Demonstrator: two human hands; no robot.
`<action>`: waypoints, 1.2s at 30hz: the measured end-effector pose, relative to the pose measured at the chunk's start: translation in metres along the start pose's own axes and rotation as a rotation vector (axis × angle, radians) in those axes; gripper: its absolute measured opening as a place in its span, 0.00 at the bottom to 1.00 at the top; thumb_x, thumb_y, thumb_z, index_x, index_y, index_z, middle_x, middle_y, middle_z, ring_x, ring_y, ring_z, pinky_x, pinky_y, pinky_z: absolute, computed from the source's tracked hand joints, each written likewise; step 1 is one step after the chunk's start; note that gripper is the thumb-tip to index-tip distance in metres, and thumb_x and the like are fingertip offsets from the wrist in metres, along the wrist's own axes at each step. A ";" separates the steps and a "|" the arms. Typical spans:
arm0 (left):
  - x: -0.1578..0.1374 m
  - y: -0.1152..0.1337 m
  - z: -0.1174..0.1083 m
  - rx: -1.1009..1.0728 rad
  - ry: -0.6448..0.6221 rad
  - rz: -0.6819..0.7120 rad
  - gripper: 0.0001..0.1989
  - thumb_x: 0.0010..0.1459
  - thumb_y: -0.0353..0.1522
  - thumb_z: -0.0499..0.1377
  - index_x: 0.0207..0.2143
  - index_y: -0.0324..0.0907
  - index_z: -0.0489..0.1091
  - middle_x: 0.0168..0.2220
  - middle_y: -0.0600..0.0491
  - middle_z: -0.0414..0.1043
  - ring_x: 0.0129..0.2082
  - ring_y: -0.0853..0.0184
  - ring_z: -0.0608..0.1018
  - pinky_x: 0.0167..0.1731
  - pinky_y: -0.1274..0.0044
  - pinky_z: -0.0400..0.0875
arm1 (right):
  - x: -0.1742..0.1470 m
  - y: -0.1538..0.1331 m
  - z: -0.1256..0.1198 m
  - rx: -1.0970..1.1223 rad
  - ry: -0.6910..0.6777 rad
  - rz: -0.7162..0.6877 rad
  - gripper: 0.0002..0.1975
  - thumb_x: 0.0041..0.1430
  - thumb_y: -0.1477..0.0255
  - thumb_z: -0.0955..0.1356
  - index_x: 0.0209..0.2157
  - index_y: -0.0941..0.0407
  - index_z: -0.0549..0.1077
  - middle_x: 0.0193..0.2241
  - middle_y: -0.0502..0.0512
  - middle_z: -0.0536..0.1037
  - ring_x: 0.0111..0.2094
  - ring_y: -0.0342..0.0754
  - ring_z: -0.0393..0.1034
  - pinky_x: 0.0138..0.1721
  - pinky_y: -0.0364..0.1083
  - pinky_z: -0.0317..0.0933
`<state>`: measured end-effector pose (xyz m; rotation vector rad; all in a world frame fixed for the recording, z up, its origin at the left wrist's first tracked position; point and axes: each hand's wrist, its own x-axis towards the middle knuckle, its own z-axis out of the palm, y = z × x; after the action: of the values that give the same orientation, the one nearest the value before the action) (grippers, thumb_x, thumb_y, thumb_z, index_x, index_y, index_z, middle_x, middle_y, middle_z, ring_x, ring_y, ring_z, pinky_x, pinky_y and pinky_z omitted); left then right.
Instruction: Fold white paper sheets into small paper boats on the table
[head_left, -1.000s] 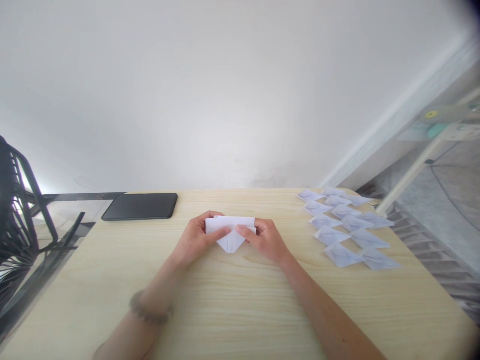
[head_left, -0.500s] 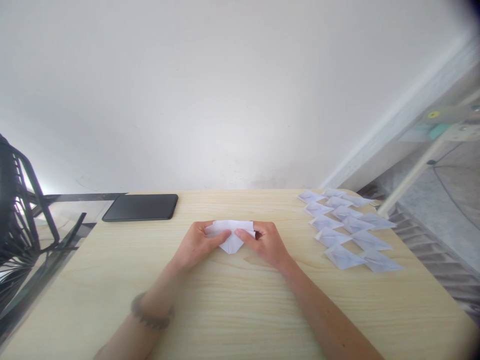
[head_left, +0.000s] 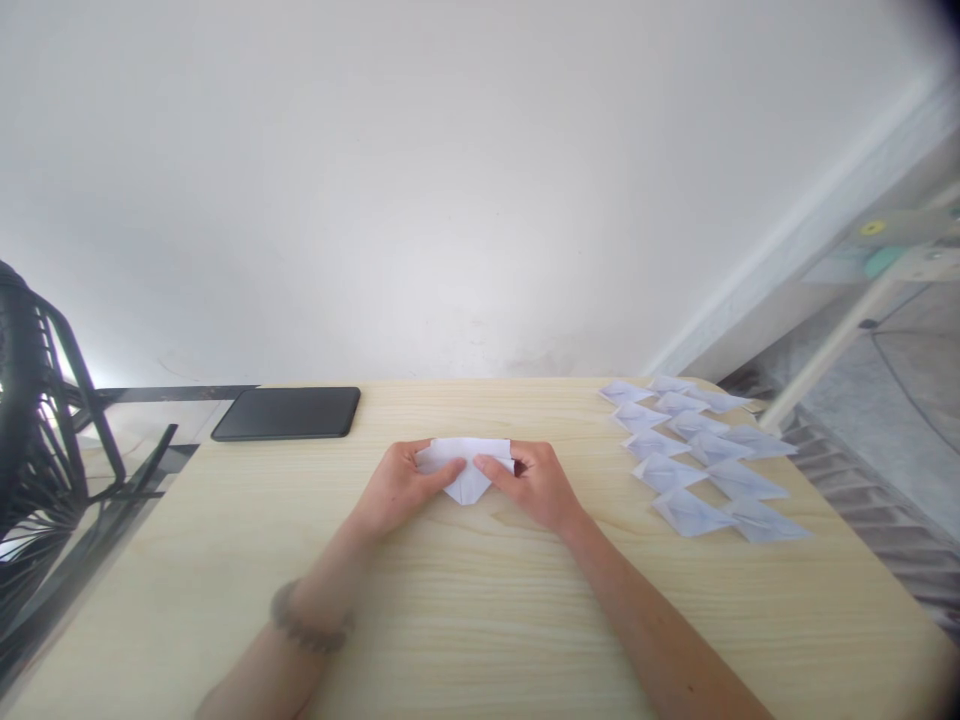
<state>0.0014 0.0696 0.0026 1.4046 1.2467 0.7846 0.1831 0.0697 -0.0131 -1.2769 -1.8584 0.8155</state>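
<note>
A small sheet of folded white paper (head_left: 469, 484) is held between my two hands above the middle of the table. My left hand (head_left: 401, 487) grips its left side, thumb on the near face and fingers behind. On the other side my right hand (head_left: 536, 485) pinches it the same way, its thumb tip close to the left one. The paper has a straight top edge and a blunt point toward me, with a crease down the centre. My fingers behind the paper are mostly hidden.
Several folded white paper pieces (head_left: 690, 510) lie in rows on the right of the wooden table (head_left: 465, 620). A black phone (head_left: 286, 413) rests at the far left. Behind is a white wall (head_left: 450, 200); a black chair (head_left: 64, 400) stands at the left.
The whole view has shifted very slightly, so things appear a little farther right. Both hands keep the same grip on the paper, with no clear change in its folds.
</note>
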 end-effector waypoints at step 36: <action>-0.001 0.000 -0.026 -0.275 -0.386 -0.001 0.12 0.53 0.34 0.54 0.35 0.37 0.73 0.35 0.48 0.75 0.37 0.61 0.75 0.41 0.71 0.66 | 0.004 0.003 -0.012 0.350 -0.077 0.173 0.17 0.52 0.59 0.63 0.22 0.59 0.70 0.14 0.50 0.69 0.17 0.41 0.63 0.18 0.39 0.54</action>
<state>-0.0234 0.0758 0.0092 1.2555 0.8088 0.6202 0.1937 0.0755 -0.0081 -1.2037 -1.5877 1.2371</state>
